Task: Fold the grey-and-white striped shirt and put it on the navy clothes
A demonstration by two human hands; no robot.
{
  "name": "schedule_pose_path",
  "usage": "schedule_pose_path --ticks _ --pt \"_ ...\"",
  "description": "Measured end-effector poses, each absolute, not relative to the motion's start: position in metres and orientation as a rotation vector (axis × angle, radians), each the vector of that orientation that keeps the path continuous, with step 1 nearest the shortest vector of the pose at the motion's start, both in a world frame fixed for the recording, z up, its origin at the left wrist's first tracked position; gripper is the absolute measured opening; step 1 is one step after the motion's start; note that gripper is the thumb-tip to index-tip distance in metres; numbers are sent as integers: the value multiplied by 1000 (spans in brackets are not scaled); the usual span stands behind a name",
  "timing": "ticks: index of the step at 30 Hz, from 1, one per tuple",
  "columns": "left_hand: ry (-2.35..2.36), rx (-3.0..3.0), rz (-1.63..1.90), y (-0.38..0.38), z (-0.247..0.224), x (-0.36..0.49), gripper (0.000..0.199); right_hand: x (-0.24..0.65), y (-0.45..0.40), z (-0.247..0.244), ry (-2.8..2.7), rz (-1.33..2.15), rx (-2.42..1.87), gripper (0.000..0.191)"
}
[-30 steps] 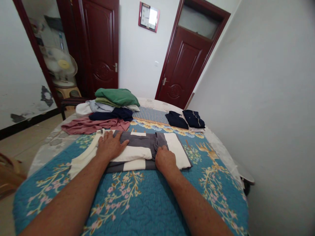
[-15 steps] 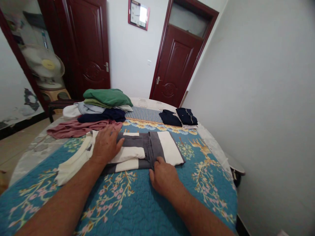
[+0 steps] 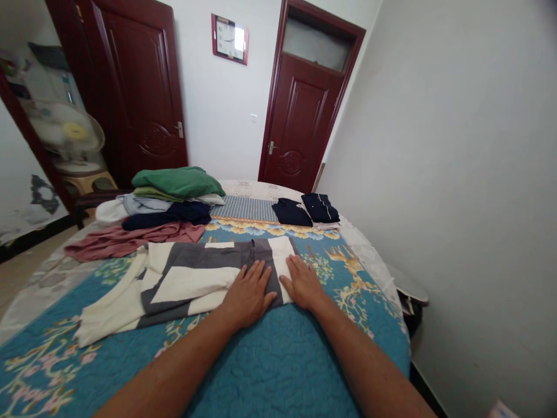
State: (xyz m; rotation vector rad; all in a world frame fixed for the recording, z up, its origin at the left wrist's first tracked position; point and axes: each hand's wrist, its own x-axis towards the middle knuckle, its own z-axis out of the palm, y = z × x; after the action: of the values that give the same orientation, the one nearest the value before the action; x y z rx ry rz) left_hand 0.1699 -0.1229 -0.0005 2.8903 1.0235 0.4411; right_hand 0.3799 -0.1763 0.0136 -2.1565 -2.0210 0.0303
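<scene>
A grey and cream garment point(image 3: 191, 281) lies partly folded across the blue floral cloth point(image 3: 278, 360), its cream neck end at the left. My left hand point(image 3: 250, 293) rests flat on its right part, fingers spread over the grey and cream cloth. Beside it, my right hand point(image 3: 304, 281) lies on the garment's right edge with the fingers stretched out. Neither hand grips anything.
Behind and left is a heap of clothes with a green garment point(image 3: 178, 182) on top and a pink one point(image 3: 134, 238) below. Folded dark clothes point(image 3: 319, 207) lie at the back right. A white wall point(image 3: 456, 174) rises at the right.
My left hand has moved right, off the garment's left part. My right hand has shifted to its right edge and opened out. The left part now shows more, and the view has turned slightly.
</scene>
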Motion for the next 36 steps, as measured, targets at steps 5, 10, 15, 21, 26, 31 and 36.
schedule_pose_path --ticks 5,10,15,21,26,31,36 --pt "1136 2903 402 -122 1 165 76 379 -177 17 -1974 125 -2215 70" --pt "1142 2920 418 -119 -3 166 78 373 -156 25 -1962 19 -2179 69" --pt "1116 2882 493 -116 -9 166 78 366 -124 16 -2031 53 -2084 70" --pt "1124 2856 499 -120 -9 165 78 377 -73 9 -1873 143 -2276 81" --pt "1120 2839 491 -124 -7 164 81 388 -36 2 -1781 140 -2382 85" --pt "1124 2807 463 -124 -7 164 85 388 -27 2 -1696 50 -2387 81" --pt "1119 2813 505 -123 -12 164 85 380 -47 3 -1617 -210 -2281 66"
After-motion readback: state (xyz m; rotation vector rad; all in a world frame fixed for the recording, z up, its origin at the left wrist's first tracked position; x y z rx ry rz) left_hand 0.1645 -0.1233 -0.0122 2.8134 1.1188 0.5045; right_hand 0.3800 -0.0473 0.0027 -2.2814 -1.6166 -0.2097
